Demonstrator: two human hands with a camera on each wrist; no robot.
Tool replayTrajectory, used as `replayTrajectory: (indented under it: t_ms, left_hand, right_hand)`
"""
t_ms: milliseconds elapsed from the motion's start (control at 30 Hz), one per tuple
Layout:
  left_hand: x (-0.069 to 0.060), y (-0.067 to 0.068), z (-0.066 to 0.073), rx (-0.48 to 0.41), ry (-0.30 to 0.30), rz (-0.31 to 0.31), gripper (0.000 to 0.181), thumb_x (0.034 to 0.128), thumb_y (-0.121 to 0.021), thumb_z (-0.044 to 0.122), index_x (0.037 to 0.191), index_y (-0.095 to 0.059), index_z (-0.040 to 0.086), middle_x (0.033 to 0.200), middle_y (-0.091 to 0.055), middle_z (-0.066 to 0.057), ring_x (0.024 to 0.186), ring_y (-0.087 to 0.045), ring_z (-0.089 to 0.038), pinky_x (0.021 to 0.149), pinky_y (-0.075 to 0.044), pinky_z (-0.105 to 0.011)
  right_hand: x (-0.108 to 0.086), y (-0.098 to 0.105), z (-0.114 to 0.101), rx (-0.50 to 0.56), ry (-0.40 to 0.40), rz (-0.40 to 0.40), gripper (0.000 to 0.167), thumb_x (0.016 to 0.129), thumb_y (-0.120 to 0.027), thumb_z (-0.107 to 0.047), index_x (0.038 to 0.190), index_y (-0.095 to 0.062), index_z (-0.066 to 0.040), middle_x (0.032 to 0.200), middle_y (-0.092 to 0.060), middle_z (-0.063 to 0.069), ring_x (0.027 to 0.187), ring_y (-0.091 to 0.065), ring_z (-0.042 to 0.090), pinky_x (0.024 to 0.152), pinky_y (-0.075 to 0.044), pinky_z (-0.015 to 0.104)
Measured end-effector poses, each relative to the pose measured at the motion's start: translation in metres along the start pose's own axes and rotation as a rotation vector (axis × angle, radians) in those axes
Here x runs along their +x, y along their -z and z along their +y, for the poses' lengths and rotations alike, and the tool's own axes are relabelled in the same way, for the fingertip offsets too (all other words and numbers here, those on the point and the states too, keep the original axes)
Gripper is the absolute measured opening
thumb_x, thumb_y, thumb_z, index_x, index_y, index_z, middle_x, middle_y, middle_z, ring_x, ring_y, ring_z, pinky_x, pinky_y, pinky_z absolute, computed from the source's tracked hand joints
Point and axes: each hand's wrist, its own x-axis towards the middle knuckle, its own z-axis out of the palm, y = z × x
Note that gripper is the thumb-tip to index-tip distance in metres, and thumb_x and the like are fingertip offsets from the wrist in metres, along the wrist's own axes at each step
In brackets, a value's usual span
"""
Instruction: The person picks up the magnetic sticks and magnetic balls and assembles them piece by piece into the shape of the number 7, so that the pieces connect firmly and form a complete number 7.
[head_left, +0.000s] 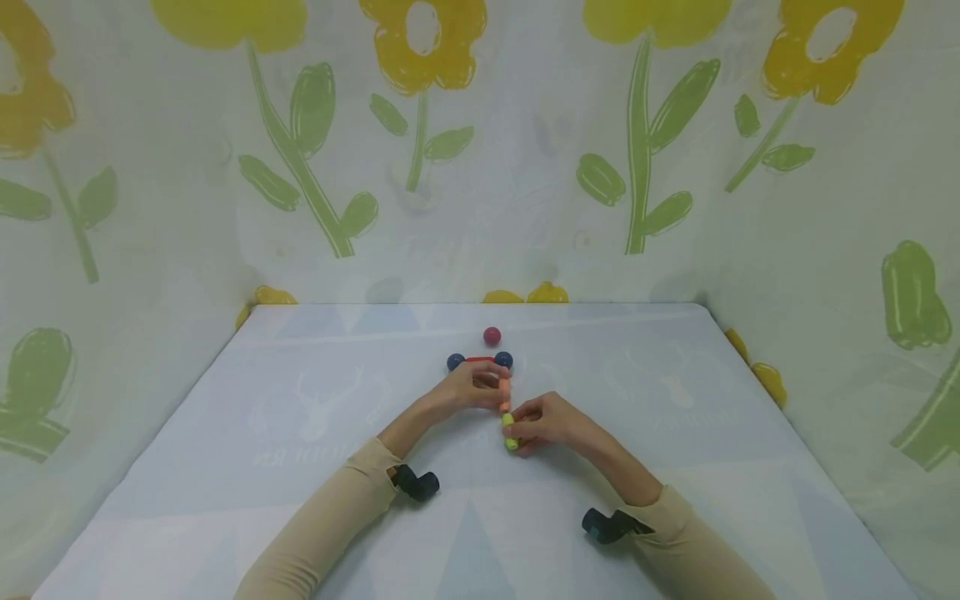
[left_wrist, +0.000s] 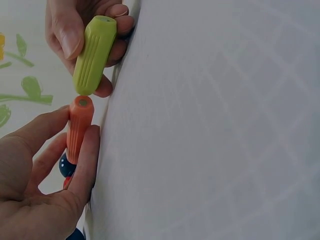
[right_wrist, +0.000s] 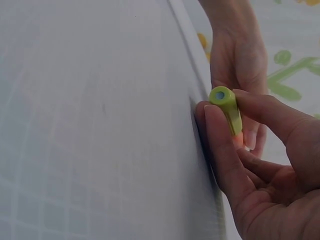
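My left hand pinches an orange ribbed magnetic rod between its fingers. The rod's far end meets a dark blue ball. With thumb and fingers, my right hand pinches a lime-green magnetic rod, lined up with the orange one. Their facing ends are very close; whether they touch I cannot tell. A blue-grey disc shows in the green rod's near end in the right wrist view. Behind my left fingers, a red rod joins the dark blue ball to another dark blue ball.
A dark red ball lies alone beyond the red rod. All of it rests on a pale, patterned table cover. Flower-print curtains stand at the back and both sides of the table.
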Motion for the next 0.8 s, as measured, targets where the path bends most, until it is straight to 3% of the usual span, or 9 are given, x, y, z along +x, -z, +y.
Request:
replayTrajectory:
  t_ms: [233,800]
  left_hand:
    - [0.018,-0.002,-0.03,0.0,-0.009,0.031,0.041,0.0876,-0.073,0.013,0.127,-0.064,0.007,0.122,-0.066,-0.016,0.101,-0.064,-0.022,0.086,-0.057,-0.029]
    - [0.019,-0.003,-0.033,0.018,0.007,0.041,0.037,0.0877,-0.073,0.012,0.124,-0.065,0.012,0.12,-0.066,-0.011,0.1,-0.064,-0.019,0.086,-0.058,-0.029]
  right_hand:
    - [0.001,-0.001,-0.001,0.011,0.005,0.01,0.042,0.084,-0.078,-0.032,0.114,-0.07,-0.003,0.086,-0.075,0.005,0.075,-0.074,0.019,0.077,-0.06,0.028]
    - [0.003,-0.004,-0.003,0.038,0.006,0.014,0.041,0.084,-0.077,-0.027,0.113,-0.069,0.0,0.087,-0.075,0.007,0.074,-0.075,0.02,0.074,-0.06,0.029]
